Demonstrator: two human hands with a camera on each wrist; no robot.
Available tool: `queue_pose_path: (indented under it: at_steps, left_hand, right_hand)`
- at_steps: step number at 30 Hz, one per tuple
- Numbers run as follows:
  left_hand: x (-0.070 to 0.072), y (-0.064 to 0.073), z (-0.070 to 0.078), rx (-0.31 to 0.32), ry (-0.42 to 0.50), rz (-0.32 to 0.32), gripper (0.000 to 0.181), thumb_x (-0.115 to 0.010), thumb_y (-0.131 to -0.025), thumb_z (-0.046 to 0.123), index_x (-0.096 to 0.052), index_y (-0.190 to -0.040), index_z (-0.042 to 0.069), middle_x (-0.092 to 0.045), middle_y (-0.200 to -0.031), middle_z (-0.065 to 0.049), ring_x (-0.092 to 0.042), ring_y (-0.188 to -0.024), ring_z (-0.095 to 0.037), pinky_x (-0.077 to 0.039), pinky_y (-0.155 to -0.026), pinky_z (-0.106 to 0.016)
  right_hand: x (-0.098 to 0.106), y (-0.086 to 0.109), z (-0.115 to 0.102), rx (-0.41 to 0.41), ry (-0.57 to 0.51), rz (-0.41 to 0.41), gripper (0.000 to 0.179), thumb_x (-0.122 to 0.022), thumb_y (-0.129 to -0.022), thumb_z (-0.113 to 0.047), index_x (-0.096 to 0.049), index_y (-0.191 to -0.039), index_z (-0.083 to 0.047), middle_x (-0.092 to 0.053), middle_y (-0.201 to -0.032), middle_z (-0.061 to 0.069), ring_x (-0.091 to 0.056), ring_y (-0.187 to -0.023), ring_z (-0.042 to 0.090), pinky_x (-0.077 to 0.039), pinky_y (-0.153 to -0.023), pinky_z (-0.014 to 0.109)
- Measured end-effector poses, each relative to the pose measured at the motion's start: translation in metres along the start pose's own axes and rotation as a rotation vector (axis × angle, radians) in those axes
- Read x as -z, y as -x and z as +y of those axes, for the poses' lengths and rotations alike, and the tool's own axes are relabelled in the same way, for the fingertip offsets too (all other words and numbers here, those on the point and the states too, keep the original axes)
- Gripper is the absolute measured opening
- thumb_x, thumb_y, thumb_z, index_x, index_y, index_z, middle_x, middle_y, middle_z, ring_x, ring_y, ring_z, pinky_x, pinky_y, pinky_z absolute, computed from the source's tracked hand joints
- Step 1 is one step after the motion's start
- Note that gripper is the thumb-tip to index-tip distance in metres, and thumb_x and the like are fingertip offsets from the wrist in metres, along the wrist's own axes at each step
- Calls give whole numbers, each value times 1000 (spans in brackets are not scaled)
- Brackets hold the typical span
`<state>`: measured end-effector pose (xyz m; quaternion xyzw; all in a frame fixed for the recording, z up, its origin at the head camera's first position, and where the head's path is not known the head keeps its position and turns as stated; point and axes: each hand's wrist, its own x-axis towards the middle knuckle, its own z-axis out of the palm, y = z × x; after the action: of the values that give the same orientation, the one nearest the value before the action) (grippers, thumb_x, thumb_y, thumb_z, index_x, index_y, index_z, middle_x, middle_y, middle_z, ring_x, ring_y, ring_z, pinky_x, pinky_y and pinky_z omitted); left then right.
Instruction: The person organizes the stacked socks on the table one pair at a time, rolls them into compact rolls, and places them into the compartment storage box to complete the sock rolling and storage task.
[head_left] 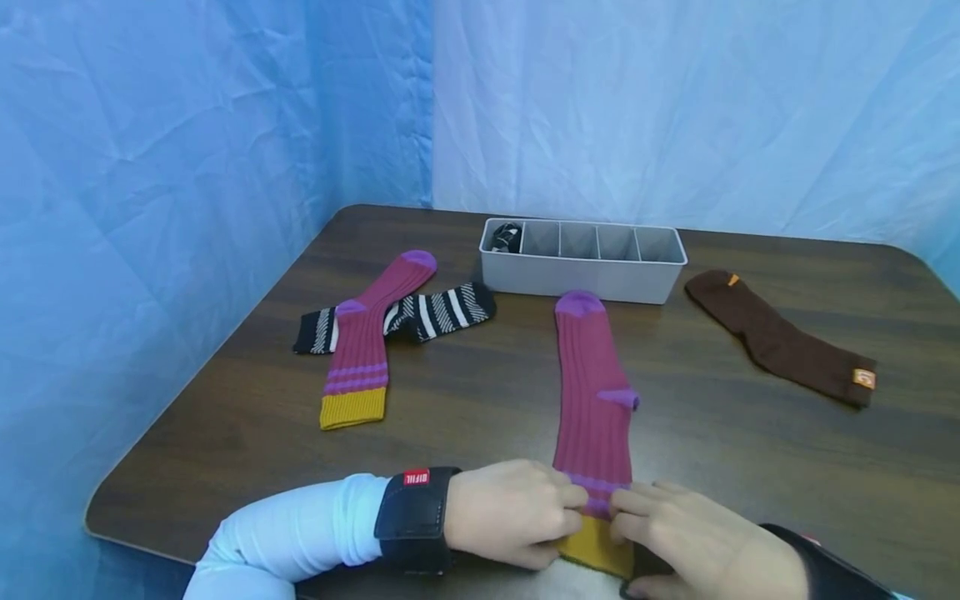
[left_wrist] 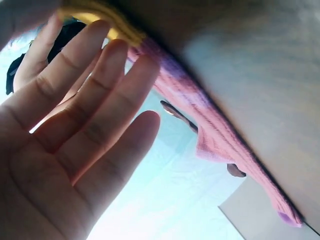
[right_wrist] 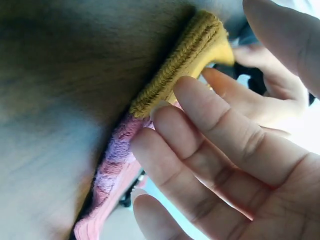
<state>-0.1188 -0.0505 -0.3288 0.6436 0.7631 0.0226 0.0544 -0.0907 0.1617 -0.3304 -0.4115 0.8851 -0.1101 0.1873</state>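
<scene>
Okay, maroon sock (head_left: 592, 392) under the hands lies flat on the bench (head_left: 465, 425), toe (head_left: 579, 303) by the grey box (head_left: 577, 278). Left hand (head_left: 517, 512) and right hand (head_left: 693, 533) flank its yellow cuff (head_left: 596, 546), fingers loosely extended, unclamped. Probably smoothing: press edges evenly, don't stretch.

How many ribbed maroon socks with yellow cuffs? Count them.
2: the left maroon sock lies across the black-and-white patterned sock; the central maroon sock lies before the grey plastic divided box, its yellow cuff between left hand and right hand.
</scene>
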Motion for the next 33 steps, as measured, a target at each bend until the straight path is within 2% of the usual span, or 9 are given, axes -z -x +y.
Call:
queue_pose_path:
  at_steps: [4, 10, 15, 20, 23, 28, 33]
  left_hand:
    - [1, 0, 1, -7, 7, 9, 8, -53, -81, 21, -60, -83, 19, -45, -72, 11, -38, -60, 2, -26, -53, -6]
    - [3, 0, -2, -7, 79, 21, 6, -51, -82, 19, -56, -85, 18, -48, -71, 12, -41, -60, 4, -29, -57, -4]
    - [5, 1, -3, 5, 163, 12, 5, -50, -84, 18, -52, -88, 16, -50, -70, 12, -42, -57, 6, -29, -55, -2]
    - [7, 1, -3, 20, 204, 7, 6, -49, -85, 16, -51, -90, 15, -51, -69, 11, -42, -55, 7, -30, -55, -2]
    - [7, 1, -4, 11, 237, 31, 8, -48, -85, 14, -47, -93, 14, -53, -73, 10, -45, -58, 8, -33, -60, -1]
    - [6, 2, -5, -3, 213, 80, 16, -48, -84, 11, -46, -99, 16, -58, -87, 8, -52, -72, 7, -36, -70, -2]
    - [7, 2, -6, 59, 109, 70, 15, -51, -83, 15, -53, -98, 18, -60, -90, 9, -54, -77, 4, -37, -68, -4]
  right_hand:
    - [0, 0, 1, -7, 4, -2, 30, -53, -73, -55, -54, -86, -27, -45, -77, -22, -39, -69, -3, -38, -61, 21]
    - [-5, 1, -1, 86, 91, 134, 25, -57, -73, -49, -52, -79, -25, -40, -74, -21, -34, -66, -4, -32, -57, 17]
    - [-8, 1, -2, 148, 165, 240, 23, -64, -68, -42, -50, -74, -23, -37, -71, -20, -32, -63, -4, -29, -56, 15]
    - [-10, 0, -2, 220, 256, 354, 18, -67, -64, -27, -51, -71, -22, -40, -68, -19, -33, -61, -4, -30, -56, 15]
    - [-12, 0, -1, 258, 273, 431, 20, -67, -62, -18, -50, -72, -21, -41, -65, -19, -35, -60, -4, -30, -56, 15]
    - [-12, -1, 0, 249, 252, 538, 32, -66, -58, -8, -42, -77, -20, -33, -59, -20, -35, -58, -3, -27, -53, 11]
    - [-11, -1, 5, 257, 213, 537, 29, -65, -61, -6, -43, -73, -21, -34, -60, -20, -35, -58, -6, -26, -53, 8]
